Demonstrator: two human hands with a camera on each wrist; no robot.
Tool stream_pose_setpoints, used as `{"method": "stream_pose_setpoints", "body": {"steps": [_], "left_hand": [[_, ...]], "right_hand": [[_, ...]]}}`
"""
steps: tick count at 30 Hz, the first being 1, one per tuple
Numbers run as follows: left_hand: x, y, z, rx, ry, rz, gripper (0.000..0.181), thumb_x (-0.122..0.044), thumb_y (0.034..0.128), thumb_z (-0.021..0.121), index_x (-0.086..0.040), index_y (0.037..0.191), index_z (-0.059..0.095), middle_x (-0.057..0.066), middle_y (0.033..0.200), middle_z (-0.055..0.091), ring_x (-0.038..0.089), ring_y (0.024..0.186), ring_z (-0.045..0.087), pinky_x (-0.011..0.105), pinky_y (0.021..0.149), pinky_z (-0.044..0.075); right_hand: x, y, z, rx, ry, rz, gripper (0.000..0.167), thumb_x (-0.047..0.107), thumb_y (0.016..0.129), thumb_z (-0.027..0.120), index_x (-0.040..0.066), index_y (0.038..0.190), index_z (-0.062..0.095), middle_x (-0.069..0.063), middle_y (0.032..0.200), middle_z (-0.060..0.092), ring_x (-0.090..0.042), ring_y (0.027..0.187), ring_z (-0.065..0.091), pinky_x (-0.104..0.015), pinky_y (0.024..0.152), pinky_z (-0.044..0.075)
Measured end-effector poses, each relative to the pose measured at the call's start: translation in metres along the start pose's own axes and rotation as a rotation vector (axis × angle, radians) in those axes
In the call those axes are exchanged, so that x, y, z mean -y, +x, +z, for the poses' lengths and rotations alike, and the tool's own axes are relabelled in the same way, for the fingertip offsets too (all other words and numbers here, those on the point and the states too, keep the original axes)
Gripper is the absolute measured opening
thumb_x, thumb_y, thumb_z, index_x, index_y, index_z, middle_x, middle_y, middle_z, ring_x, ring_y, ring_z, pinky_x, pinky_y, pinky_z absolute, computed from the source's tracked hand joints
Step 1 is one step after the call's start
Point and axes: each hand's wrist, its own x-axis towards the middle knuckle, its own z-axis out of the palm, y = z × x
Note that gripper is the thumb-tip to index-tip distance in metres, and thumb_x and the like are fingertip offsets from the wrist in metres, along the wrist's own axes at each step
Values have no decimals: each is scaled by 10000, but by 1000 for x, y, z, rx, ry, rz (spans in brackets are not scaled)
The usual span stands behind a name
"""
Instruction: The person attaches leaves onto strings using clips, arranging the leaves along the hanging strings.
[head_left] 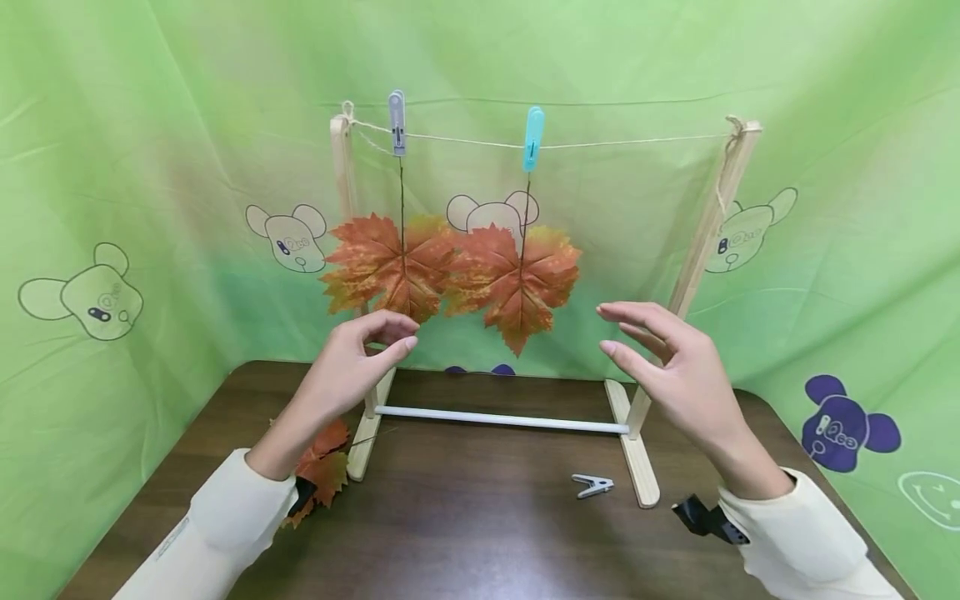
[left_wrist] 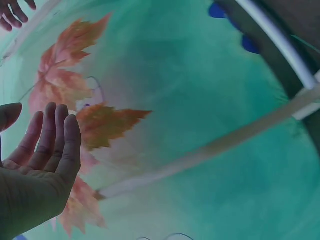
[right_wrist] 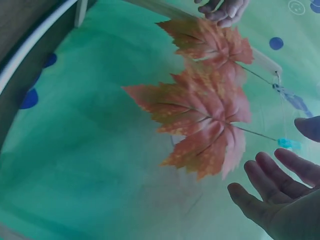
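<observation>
Two orange maple leaves hang by their stems from a string (head_left: pixel 465 142). A grey clothespin (head_left: pixel 397 125) pins the left leaf (head_left: pixel 390 262), and a turquoise clothespin (head_left: pixel 533 140) pins the right leaf (head_left: pixel 517 279). My left hand (head_left: pixel 360 358) is raised just in front of the left leaf's lower edge, fingers loosely bent and holding nothing. My right hand (head_left: pixel 667 358) hovers to the right of the right leaf, thumb and fingers apart, with nothing between them. Another leaf (head_left: pixel 326 462) lies on the table, partly hidden behind my left forearm. A light grey clothespin (head_left: pixel 592 485) lies near the right foot.
The string is tied between two wooden posts (head_left: pixel 708 217) of a stand. A white crossbar (head_left: pixel 502 419) joins the posts low down, above the brown table (head_left: pixel 480 517). A green curtain (head_left: pixel 637 67) with printed bear heads surrounds the table's back and sides.
</observation>
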Motion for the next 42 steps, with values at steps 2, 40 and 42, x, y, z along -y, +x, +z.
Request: {"method": "stream_pose_setpoints", "body": {"steps": [2,40,42], "left_hand": [[5,-4,-1,6,5,-9,191,-240,1017,698,-175,1193,733,26,1103,769,164,1008,693,414,921,563],[124,-42,-23,301,6,-129,418,-120,958,765,-22,1350,660,202,1201,701,168,1009,668,253,817,546],[129,-42,-24,326,7,-127,438,-122,962,761,-17,1372,644,202,1209,696,161,1008,664,260,820,543]], "right_hand": [[-3,-5,0,4,0,-1,401,-65,944,710,36,1331,688,60,1284,704,-14,1223,640,-153,1084,472],[-65,-59,5,177,-119,-23,489,-29,853,822,117,1305,704,103,1241,712,77,1142,623,-92,984,478],[-68,-63,7,191,-124,1,468,-5,861,826,115,1297,708,21,1262,723,85,1137,623,-89,980,479]]}}
